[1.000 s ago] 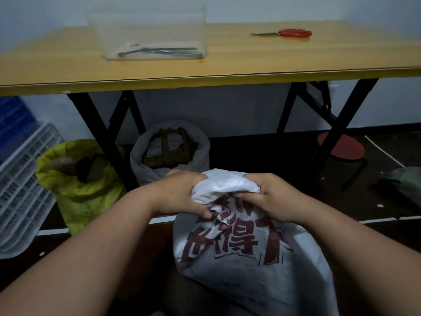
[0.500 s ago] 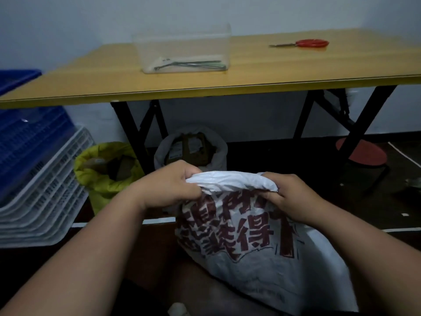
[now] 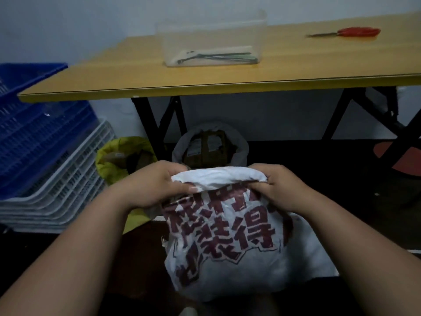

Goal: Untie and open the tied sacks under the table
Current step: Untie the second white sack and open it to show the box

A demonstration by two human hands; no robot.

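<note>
One long wooden table (image 3: 227, 78) across the top, on black folding legs, set against a pale wall. Left of it, stacked blue crates (image 3: 34, 133) over white crates (image 3: 68, 190). Front and centre on the dark floor, before the table, a white sack (image 3: 227, 242) with big dark-red print, its mouth bunched into a flattened fold. Gripped at that fold from both ends: left hand (image 3: 157, 185) curled round the left corner, thumb pressed across the front; right hand (image 3: 282, 188) clenched round the right corner, fingers tucked under the fold. Behind, under the table, a grey sack (image 3: 239, 151) standing with its mouth wide, brownish packages showing inside. Just beside it to the left, partly behind a table leg, a yellow sack (image 3: 107, 165), also gaping at the top. Up on the table, a clear plastic box (image 3: 211, 37) with thin dark metal tools lying in the bottom. Further right, red-handled scissors (image 3: 355, 32), flat on the tabletop. Far right on the floor, a red round shape (image 3: 405, 163) behind the legs, too dim to identify.
</note>
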